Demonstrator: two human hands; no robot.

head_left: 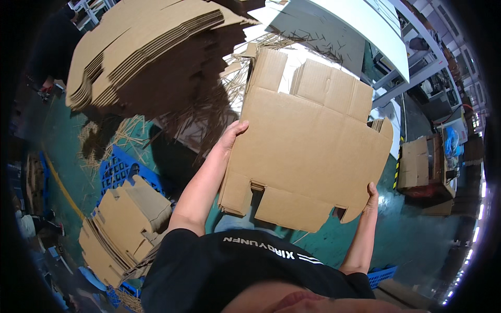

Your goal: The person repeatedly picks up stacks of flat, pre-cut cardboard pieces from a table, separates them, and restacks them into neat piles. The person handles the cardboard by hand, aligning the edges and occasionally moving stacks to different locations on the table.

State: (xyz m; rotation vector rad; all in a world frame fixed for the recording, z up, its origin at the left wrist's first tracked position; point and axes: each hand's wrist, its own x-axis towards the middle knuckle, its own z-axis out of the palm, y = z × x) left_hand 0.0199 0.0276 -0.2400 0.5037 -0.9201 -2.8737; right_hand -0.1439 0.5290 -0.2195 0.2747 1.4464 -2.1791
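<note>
Three stacks of die-cut cardboard blanks: one (308,141) between two bare hands, left hand (233,135) and right hand (371,195), one (130,32) far left, one (125,211) near left. The sheets in each are too tightly packed to count. Blue plastic lattice (125,166) shows at three spots, two left and one near right; whether the left two are one piece cannot be told. One white bench (389,34) far right, one blue plastic bag (452,141) right, one yellow floor line (65,185) left.
</note>
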